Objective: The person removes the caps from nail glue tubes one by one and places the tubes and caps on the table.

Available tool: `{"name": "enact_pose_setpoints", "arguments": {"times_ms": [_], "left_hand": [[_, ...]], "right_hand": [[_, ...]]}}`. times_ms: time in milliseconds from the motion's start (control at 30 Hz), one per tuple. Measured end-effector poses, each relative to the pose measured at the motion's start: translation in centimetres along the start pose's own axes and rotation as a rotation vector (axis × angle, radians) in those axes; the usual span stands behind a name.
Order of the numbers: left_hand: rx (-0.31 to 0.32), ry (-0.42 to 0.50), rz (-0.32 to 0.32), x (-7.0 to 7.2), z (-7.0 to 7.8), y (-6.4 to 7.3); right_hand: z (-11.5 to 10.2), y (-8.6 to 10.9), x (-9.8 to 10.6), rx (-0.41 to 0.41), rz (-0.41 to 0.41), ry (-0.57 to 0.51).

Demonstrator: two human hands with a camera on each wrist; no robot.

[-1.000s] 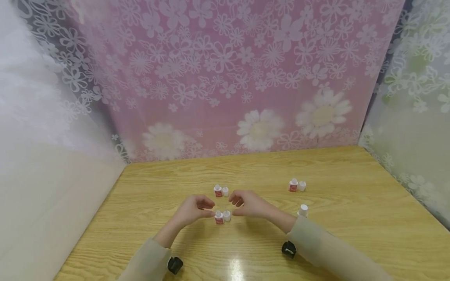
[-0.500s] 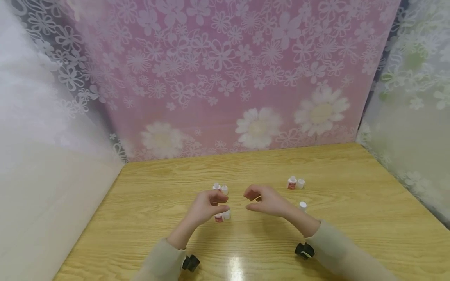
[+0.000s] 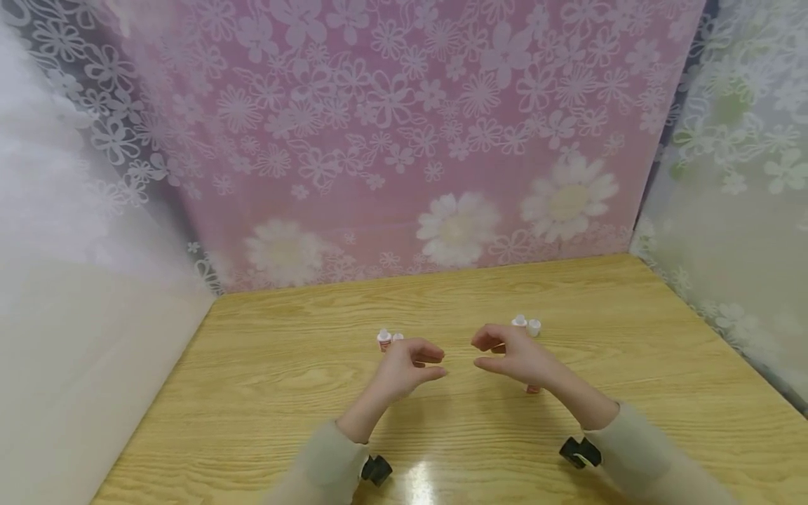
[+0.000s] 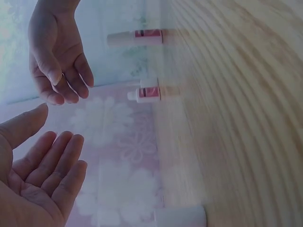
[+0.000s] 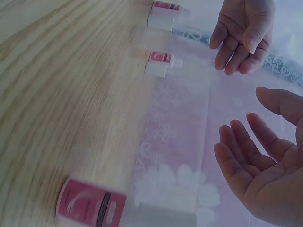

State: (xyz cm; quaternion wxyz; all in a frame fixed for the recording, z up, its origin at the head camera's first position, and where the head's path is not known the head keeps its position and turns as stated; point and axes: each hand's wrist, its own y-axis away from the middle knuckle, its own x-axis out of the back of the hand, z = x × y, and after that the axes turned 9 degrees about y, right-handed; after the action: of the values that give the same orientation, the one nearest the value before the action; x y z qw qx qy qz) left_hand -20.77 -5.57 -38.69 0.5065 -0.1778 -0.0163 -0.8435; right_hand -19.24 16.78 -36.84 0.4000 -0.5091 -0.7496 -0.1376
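Note:
Both hands hover over the table with nothing in them, fingers loosely bent and thumbs apart. My left hand [image 3: 404, 369] hides the nearer uncapped bottle in the head view; the right wrist view shows that bottle [image 5: 165, 8] with its white cap [image 5: 160, 21] beside it. Behind the left hand stands another small white bottle with a red label [image 3: 384, 341], its cap [image 3: 398, 337] alongside. My right hand [image 3: 516, 356] partly covers a third uncapped bottle [image 3: 519, 321], whose cap [image 3: 534, 327] stands to its right. A capped bottle [image 5: 90, 203] is mostly hidden by the right forearm in the head view.
The wooden table [image 3: 290, 393] meets a pink flowered curtain [image 3: 379, 210] at the back. Pale sheets hang at the left [image 3: 107, 337] and right [image 3: 726, 245]. A black wrist camera sits at each sleeve.
Both hands have moved right, away from the nearer left bottle and cap, which stay standing on the table. The right hand has also risen slightly in view.

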Motion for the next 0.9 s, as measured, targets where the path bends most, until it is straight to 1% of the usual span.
{"name": "enact_pose_setpoints", "arguments": {"times_ms": [167,467,700,900], "left_hand": [[0.011,0.015,-0.013,-1.4,0.0,-0.6],[0.017,0.023,-0.075,-4.3,0.1,-2.2],[0.028,0.052,-0.101,-6.6,0.0,-3.5],[0.051,0.009,-0.103,-8.6,-0.1,-4.7]], "right_hand": [[0.7,0.8,0.8,-0.026,0.016,0.018],[1.7,2.8,2.8,-0.067,0.051,0.053],[2.8,4.4,4.0,-0.133,0.074,0.133],[3.4,5.2,4.4,-0.154,0.083,0.163]]}}
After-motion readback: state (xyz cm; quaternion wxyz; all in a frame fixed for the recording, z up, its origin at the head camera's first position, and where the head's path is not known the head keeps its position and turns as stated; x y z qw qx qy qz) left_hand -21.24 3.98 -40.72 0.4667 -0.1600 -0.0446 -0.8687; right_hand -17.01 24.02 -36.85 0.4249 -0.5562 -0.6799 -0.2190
